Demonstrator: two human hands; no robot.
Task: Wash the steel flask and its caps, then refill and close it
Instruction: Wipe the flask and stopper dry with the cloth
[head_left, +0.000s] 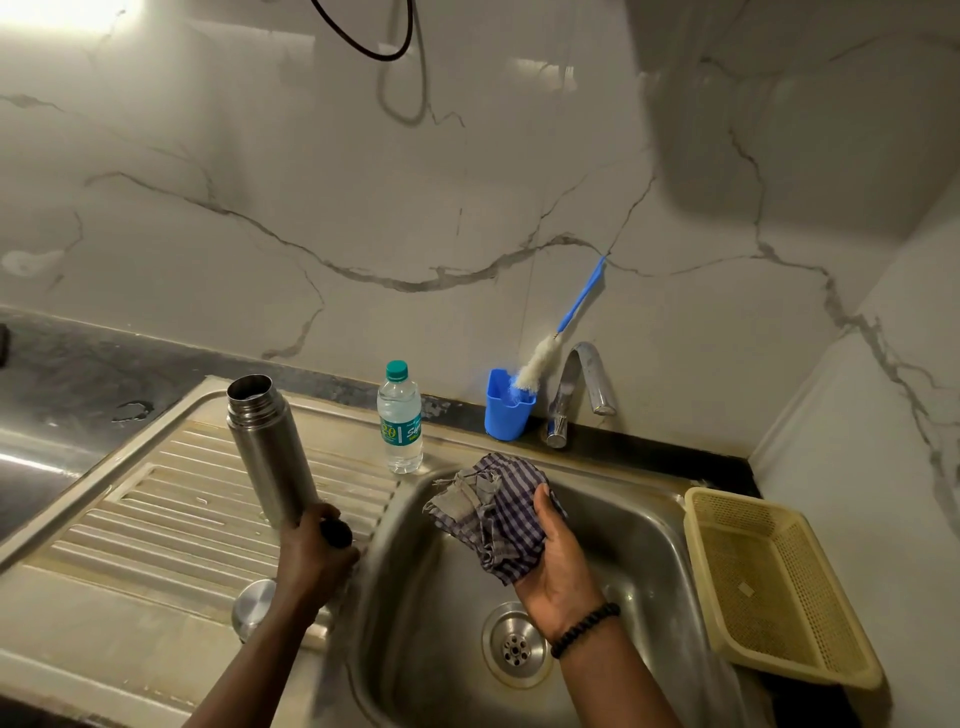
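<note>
My left hand (317, 545) grips the steel flask (270, 447) by its base end, fingers curled round it, and holds it tilted above the ribbed draining board (208, 499), its open mouth pointing up and away from me toward the wall. The flask has no cap on; I can see the threaded neck and the dark inside of the rim. A dark rounded piece (336, 532) shows at my fingers near the flask's bottom, but I cannot tell what it is. Just below my left wrist a round steel cap (253, 608) lies on the flat part of the draining board, partly hidden by my forearm. My right hand (558, 561) is over the sink basin (639, 525), palm up, fingers curled round a bunched checked cloth (493, 514) in blue and white, which spills out over my fingers toward the left. A beaded bracelet (584, 629) sits on that wrist, above the drain (515, 647). At the back edge of the sink stands a plastic water bottle (399, 421) with a green cap, upright, and beside it a blue holder (506, 402) with a long bottle brush (550, 353) leaning out of it against the marble wall. The tap (576, 389) is just right of the holder. A yellow mesh basket (774, 582) rests on the counter at the sink's right edge.
</note>
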